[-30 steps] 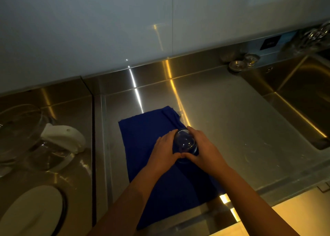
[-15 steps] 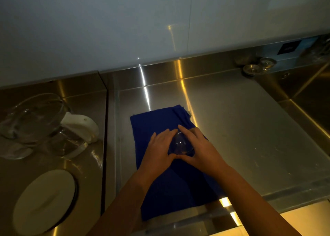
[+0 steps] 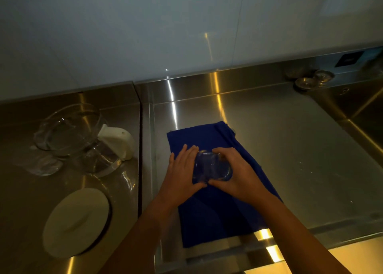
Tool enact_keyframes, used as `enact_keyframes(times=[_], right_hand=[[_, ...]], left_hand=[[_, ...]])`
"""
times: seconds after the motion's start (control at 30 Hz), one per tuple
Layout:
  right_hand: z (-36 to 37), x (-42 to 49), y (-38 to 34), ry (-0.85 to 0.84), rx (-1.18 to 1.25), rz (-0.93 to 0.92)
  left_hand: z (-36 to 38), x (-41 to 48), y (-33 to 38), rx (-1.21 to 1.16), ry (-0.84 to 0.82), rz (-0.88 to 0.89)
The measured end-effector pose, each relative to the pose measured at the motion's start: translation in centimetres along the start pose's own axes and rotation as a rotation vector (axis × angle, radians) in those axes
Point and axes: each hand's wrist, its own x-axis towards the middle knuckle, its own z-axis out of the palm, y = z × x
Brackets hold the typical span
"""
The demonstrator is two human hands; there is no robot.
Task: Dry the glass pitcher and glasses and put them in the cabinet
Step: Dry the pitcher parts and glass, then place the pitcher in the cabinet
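Observation:
A clear drinking glass (image 3: pixel 211 167) sits on a dark blue cloth (image 3: pixel 215 211) spread on the steel counter. My left hand (image 3: pixel 182 174) cups its left side and my right hand (image 3: pixel 238 176) cups its right side, both gripping the glass. The glass pitcher (image 3: pixel 70 132) with a white handle (image 3: pixel 117 141) stands at the left on the counter. Its round white lid (image 3: pixel 76 222) lies in front of it. Another clear glass (image 3: pixel 44 166) lies blurred just left of the pitcher.
The steel counter (image 3: pixel 290 149) runs right to a sink basin (image 3: pixel 366 124). Two small metal strainers (image 3: pixel 315 79) sit at the back right by the splashback. A white wall rises behind. The counter's front edge is close to my arms.
The view has shifted left, bringing the pitcher and lid further into the frame. Both hands stay on the glass over the blue cloth, lowered closer onto it.

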Motion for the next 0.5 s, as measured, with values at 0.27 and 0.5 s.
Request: enact_keyframes(times=[0.27, 0.5], right_hand=[[0.5, -0.6, -0.8, -0.067, -0.071, 0.103], [0.5, -0.3, -0.9, -0.113, -0.323, 0.142]], left_hand=[[-1.6, -0.5, -1.5, 0.143, 0.089, 0.159], [-3.2, -0.4, -0.7, 0.215, 0.205, 0.388]])
